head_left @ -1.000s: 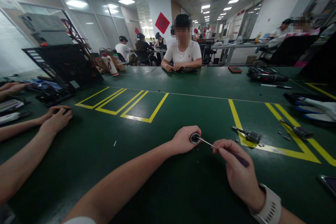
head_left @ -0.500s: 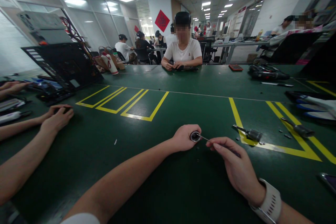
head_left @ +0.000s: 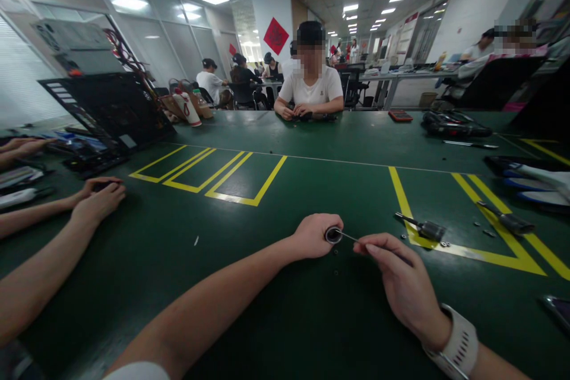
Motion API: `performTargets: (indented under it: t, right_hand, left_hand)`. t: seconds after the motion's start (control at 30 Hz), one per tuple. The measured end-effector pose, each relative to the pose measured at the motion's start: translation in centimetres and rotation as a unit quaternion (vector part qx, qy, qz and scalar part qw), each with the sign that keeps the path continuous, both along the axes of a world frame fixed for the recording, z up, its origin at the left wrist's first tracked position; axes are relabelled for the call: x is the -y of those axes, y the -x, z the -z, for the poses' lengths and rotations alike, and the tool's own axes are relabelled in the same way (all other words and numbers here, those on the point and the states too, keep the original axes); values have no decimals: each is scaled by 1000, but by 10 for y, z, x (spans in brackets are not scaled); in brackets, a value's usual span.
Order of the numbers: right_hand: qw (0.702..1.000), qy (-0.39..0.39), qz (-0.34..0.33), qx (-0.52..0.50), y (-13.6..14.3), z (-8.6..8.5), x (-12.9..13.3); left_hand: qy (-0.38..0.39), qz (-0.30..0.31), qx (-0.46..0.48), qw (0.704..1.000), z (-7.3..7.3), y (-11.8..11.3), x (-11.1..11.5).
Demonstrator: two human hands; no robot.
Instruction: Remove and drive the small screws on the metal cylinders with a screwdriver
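Observation:
My left hand (head_left: 315,236) is closed around a dark cylindrical part with a round metal rim (head_left: 333,235), its open end facing me. Most of that part is hidden in the fist. Between the thumb and fingers of my right hand (head_left: 392,261) is a thin metal rod (head_left: 350,237). The rod's far tip reaches into the opening of the cylinder; what it touches inside is hidden. Two tiny rings lie on the table just below the left hand. To the right lies a dark tool head with a shaft (head_left: 425,228), with small nuts beside it.
A second shafted tool head (head_left: 512,221) rests on the yellow tape further right. Gloves (head_left: 538,181) and a black power tool (head_left: 456,123) lie beyond. At left are a co-worker's hands (head_left: 100,199) and a black panel (head_left: 111,110). A person (head_left: 310,86) sits opposite.
Both hands, with the cylinder and the rod, have shifted very slightly right and down in the picture. The grips look the same.

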State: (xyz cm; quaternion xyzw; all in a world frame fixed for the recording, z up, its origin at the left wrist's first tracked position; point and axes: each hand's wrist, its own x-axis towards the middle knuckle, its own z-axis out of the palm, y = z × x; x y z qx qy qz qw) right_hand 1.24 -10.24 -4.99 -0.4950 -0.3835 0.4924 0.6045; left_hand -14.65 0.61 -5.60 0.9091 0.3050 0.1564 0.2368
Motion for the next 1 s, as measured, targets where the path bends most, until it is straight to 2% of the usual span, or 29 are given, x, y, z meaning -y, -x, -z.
performTargets:
  t: [0.17,0.3,0.47,0.67,0.83,1.0]
  right_hand:
    - [1000,-3,-2,-15,2,-4,0]
    - [1000,-31,-2,-4,1,1,3]
    - [996,-63,-1,67,-2,9,8]
    - [988,-38,-7,153,0,3,9]
    - [988,-58,1,141,-2,7,9]
    - [990,-66,-3,125,-4,10,10]
  left_hand:
    - [-8,9,1,1000,0,0,0]
    - [1,-5,-11,1000,1,-1,0]
    - [6,-13,-15,1000,-1,-1,2]
    - [-22,-4,-35,999,-6,0,5]
    - [-25,-9,-73,997,-9,-1,7]
    - [-27,-18,-74,997,-8,-2,7]
